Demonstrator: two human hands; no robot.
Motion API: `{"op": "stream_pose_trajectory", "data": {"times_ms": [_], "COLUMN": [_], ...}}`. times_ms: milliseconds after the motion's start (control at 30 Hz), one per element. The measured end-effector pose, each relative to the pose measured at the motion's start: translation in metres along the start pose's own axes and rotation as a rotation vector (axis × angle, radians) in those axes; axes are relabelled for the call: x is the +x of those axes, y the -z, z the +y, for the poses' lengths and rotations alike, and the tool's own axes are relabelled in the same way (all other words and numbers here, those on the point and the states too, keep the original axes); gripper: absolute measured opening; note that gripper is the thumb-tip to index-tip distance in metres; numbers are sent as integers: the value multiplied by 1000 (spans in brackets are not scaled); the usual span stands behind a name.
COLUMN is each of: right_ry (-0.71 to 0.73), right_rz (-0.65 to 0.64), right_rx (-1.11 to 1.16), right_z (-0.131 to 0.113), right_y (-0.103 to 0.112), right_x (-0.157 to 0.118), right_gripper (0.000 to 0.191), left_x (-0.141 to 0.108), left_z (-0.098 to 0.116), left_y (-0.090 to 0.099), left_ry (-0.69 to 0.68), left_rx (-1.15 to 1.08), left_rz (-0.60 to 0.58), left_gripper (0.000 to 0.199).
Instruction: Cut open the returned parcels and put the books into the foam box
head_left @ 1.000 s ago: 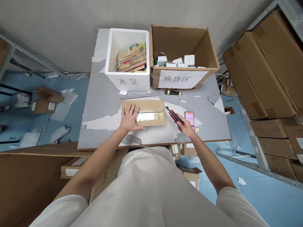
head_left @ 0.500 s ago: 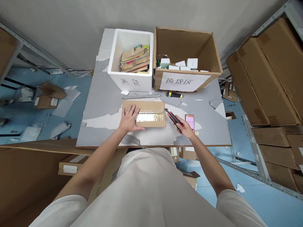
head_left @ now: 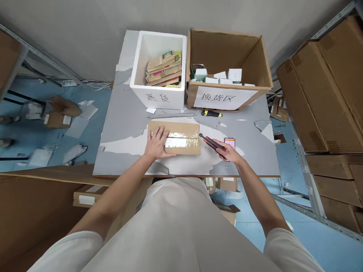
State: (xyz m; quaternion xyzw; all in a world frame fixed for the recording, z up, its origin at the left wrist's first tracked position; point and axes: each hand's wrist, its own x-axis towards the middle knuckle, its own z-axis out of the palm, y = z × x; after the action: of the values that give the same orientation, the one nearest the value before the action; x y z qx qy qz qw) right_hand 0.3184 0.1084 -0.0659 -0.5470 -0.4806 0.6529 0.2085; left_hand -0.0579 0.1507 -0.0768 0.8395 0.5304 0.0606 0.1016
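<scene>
A closed cardboard box [head_left: 181, 130], sealed with shiny clear tape and bearing a white label, lies on the table in front of me. My left hand [head_left: 157, 144] rests flat on its left end, fingers and thumb spread. In my right hand [head_left: 228, 152] is a red and black utility knife [head_left: 211, 142], pointing left. Its tip is at the box's right edge, by the taped seam; I cannot tell whether it touches. A phone [head_left: 230, 141] with a lit screen lies partly hidden under my right hand.
Behind the box stand a white foam box [head_left: 159, 99] of packets and an open carton [head_left: 241, 100] of small white boxes. A yellow and black cutter [head_left: 211, 113] lies before them. Large cartons [head_left: 317, 87] fill the right-hand rack. The table's covering [head_left: 113, 124] is torn.
The view has shifted slightly. My right hand has drawn a little to the right, over more of the phone, and the knife lies at a flatter angle. My left hand stays on the box.
</scene>
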Motion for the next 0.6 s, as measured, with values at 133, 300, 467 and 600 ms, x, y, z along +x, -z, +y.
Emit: {"op": "stream_pose_trajectory", "data": {"times_ms": [133, 300, 467, 600], "right_ry": [-16, -66, -113, -188], "right_rz": [-17, -72, -99, -54], "right_rx": [34, 34, 100, 137], "right_z": [-1, 13, 27, 33], "right_y": [5, 0, -13, -13], "right_x": [6, -9, -33, -57], "right_gripper": [71, 72, 71, 72], "left_x": [4, 4, 4, 4], "left_z": [-1, 0, -1, -3], "left_y": [1, 3, 2, 0], "left_ry": [-8, 9, 16, 3], "left_rx": [-5, -27, -36, -37], "left_rz": [-26, -18, -7, -2], "left_gripper": [111, 113, 114, 115]}}
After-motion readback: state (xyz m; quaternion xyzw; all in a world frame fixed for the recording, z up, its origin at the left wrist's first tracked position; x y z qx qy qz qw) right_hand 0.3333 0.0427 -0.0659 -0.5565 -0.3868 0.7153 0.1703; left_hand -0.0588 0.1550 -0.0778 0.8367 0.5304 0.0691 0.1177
